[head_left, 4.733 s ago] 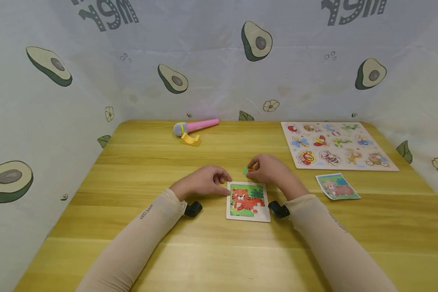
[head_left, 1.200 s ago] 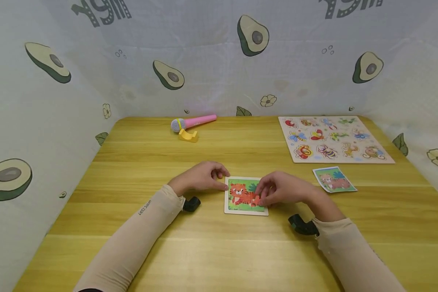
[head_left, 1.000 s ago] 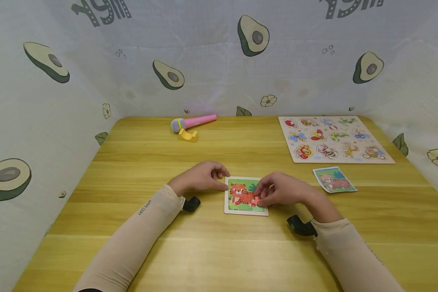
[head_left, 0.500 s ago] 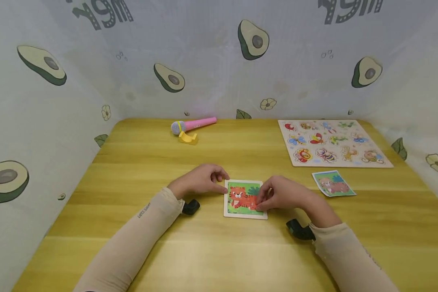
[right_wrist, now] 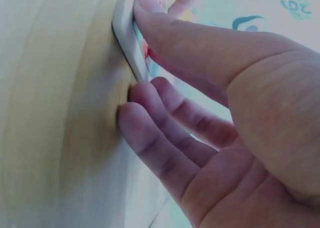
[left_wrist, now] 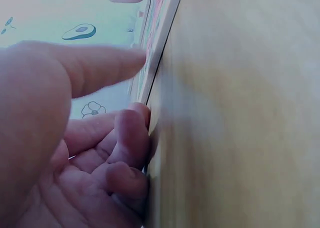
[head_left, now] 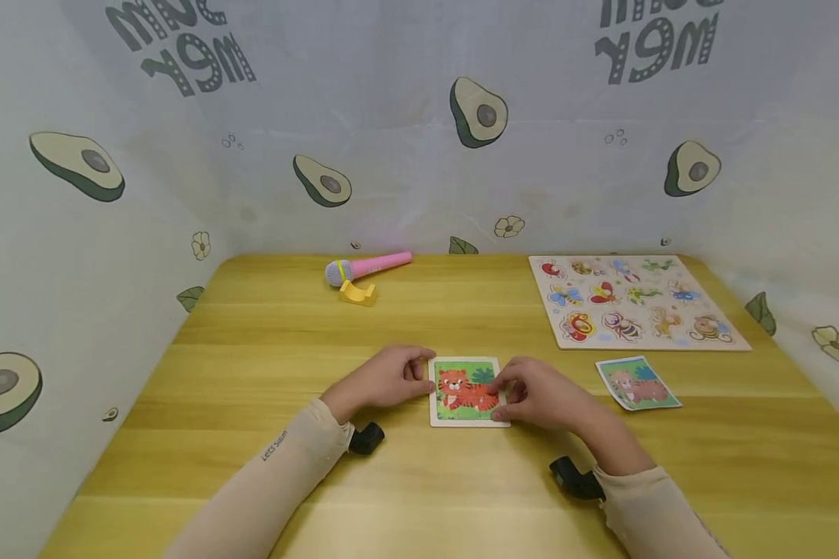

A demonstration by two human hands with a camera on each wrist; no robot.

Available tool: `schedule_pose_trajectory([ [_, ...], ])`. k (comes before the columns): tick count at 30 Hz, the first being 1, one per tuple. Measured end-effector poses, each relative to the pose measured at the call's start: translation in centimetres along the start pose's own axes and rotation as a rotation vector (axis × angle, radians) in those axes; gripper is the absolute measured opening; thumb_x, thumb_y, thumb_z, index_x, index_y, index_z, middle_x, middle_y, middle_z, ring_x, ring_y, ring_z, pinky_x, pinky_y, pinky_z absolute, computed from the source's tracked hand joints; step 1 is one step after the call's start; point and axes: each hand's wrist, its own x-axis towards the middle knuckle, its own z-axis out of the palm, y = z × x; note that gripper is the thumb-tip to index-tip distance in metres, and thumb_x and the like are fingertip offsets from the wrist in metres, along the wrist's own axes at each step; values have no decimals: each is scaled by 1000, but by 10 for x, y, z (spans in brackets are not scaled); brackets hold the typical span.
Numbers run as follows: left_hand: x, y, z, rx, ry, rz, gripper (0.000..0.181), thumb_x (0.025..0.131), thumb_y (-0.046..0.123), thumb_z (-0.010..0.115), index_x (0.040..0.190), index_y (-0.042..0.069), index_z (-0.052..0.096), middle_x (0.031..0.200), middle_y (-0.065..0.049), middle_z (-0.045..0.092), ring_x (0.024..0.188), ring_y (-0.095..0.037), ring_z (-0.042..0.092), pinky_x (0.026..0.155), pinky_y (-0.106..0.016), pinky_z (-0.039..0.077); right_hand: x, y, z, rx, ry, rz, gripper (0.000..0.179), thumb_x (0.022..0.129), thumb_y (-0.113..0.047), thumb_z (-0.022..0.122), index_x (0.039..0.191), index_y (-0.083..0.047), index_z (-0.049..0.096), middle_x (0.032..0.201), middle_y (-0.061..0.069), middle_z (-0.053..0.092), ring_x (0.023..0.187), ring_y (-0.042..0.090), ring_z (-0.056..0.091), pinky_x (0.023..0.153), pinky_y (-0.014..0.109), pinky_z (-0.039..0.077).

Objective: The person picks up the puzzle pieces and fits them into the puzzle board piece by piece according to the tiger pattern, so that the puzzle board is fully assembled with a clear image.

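A square wooden jigsaw puzzle (head_left: 465,423) with an orange tiger on green lies flat in front of me, its pieces inside a pale frame. My left hand (head_left: 384,378) is at its left side; thumb and index finger touch the frame's edge, the other fingers loosely bent. In the left wrist view the thumb (left_wrist: 110,65) meets the frame's side. My right hand (head_left: 541,396) is over the right side, index finger on the tiger's rear, thumb near the lower right corner. The right wrist view shows the thumb (right_wrist: 175,33) on the puzzle, the other fingers beside it, holding nothing.
A picture card (head_left: 638,383) with a faded tiger lies to the right. Behind it is a wooden insect peg board (head_left: 643,303). A pink toy microphone (head_left: 370,267) and a yellow curved block (head_left: 358,293) lie at the back left of the wooden table (head_left: 384,497).
Earlier my right hand pinched a tiger piece behind the puzzle, then brought it to the lower right part. The piece now lies in the frame, fingers on it. The left hand has stayed.
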Motion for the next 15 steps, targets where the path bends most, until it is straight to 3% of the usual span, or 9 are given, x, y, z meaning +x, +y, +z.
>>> schedule_pose_trajectory([
  [8,7,-2,3,42,12,-12,61,96,22,71,147,-1,47,87,4,59,67,-7,50,68,-26,45,2,7,-1,-29,55,7,24,83,-23,85,101,-9,77,91,0,58,79,18,50,68,30,45],
  [15,14,0,-3,66,32,-44,60,98,20,68,149,-2,44,87,4,59,67,-8,51,64,-25,43,10,9,-4,-101,100,-17,24,86,-22,83,105,-9,77,103,3,60,88,20,52,79,39,45],
])
